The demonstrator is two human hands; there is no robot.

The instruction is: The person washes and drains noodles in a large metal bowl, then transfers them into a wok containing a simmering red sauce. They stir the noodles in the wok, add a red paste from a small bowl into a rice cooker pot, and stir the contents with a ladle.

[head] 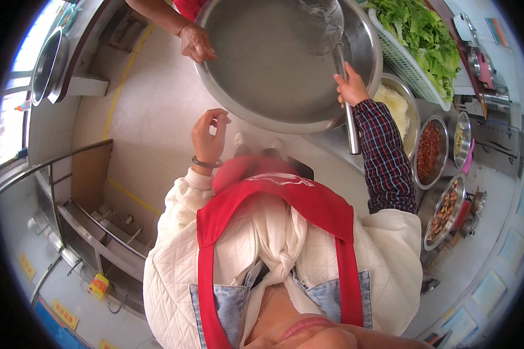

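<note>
A large metal basin (266, 70) of cloudy greyish liquid stands before me. My right hand (353, 85) grips the long metal handle of a ladle (353, 126), whose head lies near the far right rim, where the liquid is stirred up. What the ladle's head holds is hard to tell through the glare. My left hand (209, 134), with a dark bangle at the wrist, hangs just outside the near-left rim. Its fingers are loosely bent, with a gap at the thumb, and they hold nothing.
Another person's hand (197, 42) is at the basin's left rim. To the right are a basket (393, 48) of leafy greens (419, 35), a bowl of pale food (393, 109), a bowl of reddish bits (429, 148) and a bowl of brown pieces (446, 209). A sink unit (109, 248) stands at left.
</note>
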